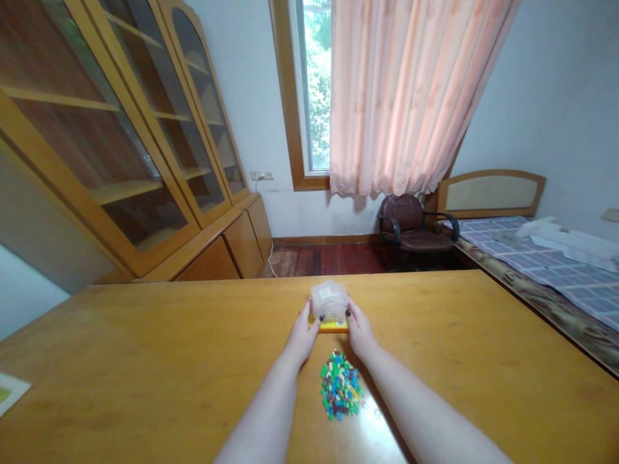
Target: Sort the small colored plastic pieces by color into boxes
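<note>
A small clear plastic box (329,299) with a yellow base sits on the wooden table (145,361), a little beyond the middle. My left hand (305,332) clasps its left side, fingers curled round the corner. My right hand (358,328) clasps its right side the same way. Both hands grip the box between them. Nearer to me, between my forearms, lies a heap of several small building bricks (341,386) in green, blue, yellow and red.
A corner of paper (9,392) lies at the table's left edge. Behind the table stand a glass-fronted wooden cabinet (120,148) on the left, a dark office chair (413,229) by the curtained window, and a bed (541,258) on the right.
</note>
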Demonstrator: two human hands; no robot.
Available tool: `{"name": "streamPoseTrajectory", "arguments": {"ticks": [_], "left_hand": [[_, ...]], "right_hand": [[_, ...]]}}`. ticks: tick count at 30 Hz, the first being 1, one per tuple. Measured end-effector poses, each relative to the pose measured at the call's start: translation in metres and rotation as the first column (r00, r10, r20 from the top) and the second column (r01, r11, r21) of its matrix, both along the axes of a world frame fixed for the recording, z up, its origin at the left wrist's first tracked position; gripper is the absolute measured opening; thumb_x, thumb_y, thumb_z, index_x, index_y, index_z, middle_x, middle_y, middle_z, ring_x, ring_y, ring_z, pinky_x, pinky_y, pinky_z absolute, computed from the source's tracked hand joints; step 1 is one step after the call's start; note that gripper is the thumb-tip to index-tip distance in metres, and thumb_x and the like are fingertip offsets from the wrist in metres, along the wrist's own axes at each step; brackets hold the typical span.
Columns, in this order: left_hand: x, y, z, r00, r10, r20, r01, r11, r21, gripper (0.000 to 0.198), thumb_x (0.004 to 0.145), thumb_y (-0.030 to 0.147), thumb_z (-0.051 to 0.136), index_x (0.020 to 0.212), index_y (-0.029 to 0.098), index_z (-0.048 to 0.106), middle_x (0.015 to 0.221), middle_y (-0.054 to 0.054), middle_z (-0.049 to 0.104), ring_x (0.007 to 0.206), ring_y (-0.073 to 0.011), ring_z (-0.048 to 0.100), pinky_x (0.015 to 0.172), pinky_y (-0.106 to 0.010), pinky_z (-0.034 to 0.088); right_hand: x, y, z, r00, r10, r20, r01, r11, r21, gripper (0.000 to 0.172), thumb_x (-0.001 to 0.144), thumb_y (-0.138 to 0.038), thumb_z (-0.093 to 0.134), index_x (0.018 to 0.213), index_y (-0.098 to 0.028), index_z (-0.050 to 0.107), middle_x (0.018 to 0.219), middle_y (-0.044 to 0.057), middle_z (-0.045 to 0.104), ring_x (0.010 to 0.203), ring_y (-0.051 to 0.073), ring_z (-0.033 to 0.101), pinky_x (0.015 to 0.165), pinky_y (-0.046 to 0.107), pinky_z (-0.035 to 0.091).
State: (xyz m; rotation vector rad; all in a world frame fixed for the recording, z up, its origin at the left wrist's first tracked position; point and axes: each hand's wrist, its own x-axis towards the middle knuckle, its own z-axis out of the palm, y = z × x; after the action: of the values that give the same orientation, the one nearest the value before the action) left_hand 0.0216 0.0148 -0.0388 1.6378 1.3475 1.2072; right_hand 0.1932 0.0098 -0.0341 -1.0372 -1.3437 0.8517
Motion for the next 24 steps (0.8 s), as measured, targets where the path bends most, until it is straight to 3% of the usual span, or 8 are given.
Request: {"name": "streamPoseTrajectory", "arguments": {"ticks": [3,12,19,24], "left_hand": [[-0.004,0.004,0.001,0.999,-0.019,0.026,0.019,1.000,-0.007,0.057,0.080,0.032,0.052,0.133,0.019,0.036,0.139,-0.009,0.038,0.128,-0.0219,0.033,0.108,-0.039,0.022],[-0.014,0.011,0.006,0.984,-0.043,-0.175,0.037,0.999,-0.037,0.060,0.079,0.032,0.051,0.135,0.017,0.033,0.138,-0.011,0.037,0.128,-0.0236,0.031,0.108,-0.042,0.020],[-0.011,0.013,0.004,0.986,-0.035,-0.164,0.036,0.999,0.005,0.052,0.083,0.037,0.045,0.132,0.019,0.038,0.131,-0.012,0.046,0.124,-0.0237,0.037,0.106,-0.043,0.022],[-0.009,0.007,0.003,0.996,0.026,-0.089,-0.023,0.999,0.031,0.068,0.081,0.039,0.050,0.140,0.021,0.019,0.145,-0.009,0.025,0.133,-0.0228,0.020,0.109,-0.041,0.015]], "right_hand": [[0.002,0.003,-0.001,1.000,-0.018,-0.009,0.018,1.000,-0.022,0.055,0.082,-0.054,0.044,0.124,-0.019,0.051,0.129,0.009,0.050,0.123,0.027,0.041,0.104,0.046,0.029],[0.008,0.010,-0.004,0.989,-0.116,-0.089,0.114,0.993,-0.029,0.052,0.082,-0.055,0.041,0.114,-0.017,0.058,0.120,0.012,0.057,0.113,0.026,0.051,0.100,0.046,0.035],[0.006,0.006,0.003,0.989,-0.125,-0.079,0.126,0.992,0.006,0.049,0.083,-0.054,0.040,0.108,-0.018,0.061,0.111,0.012,0.063,0.106,0.027,0.056,0.097,0.047,0.037],[0.005,0.002,0.007,0.992,-0.118,-0.036,0.119,0.993,0.006,0.050,0.084,-0.053,0.040,0.116,-0.019,0.057,0.121,0.011,0.057,0.115,0.027,0.049,0.101,0.047,0.033]]}}
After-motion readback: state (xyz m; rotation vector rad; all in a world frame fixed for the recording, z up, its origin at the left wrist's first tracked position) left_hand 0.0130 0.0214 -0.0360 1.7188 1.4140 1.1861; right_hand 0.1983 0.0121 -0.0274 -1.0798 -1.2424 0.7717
